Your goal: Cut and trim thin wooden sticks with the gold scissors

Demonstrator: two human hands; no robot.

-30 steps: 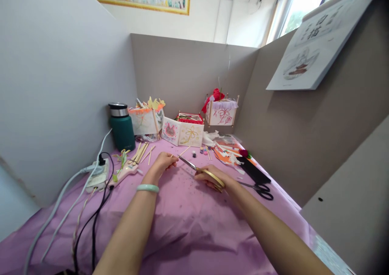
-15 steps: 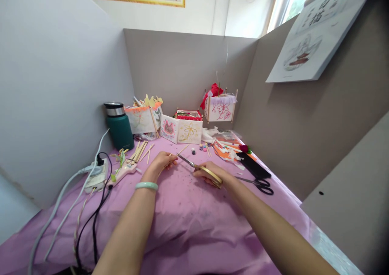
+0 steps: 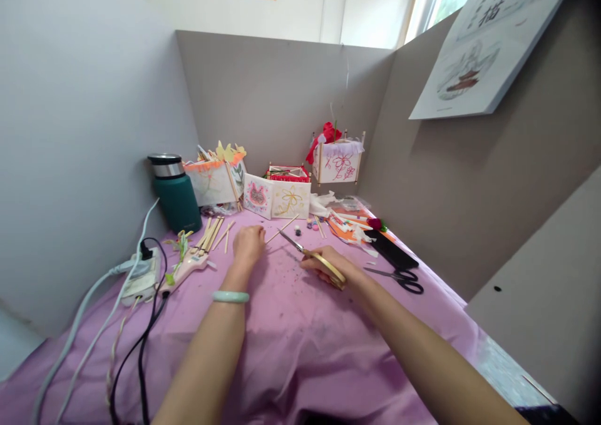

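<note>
Left hand [image 3: 248, 246] moved away from scissors [image 3: 304, 251]; hanging pad [image 3: 488, 52] reads "白描".

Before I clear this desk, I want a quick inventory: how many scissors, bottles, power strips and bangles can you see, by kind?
Scissors, gold-handled pair and black-handled pair: 2
Bottle: 1
Power strip: 1
Bangle: 1
Total: 5

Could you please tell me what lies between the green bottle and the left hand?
In the head view, several thin wooden sticks lie on the purple cloth between the green bottle and the left hand.
</note>
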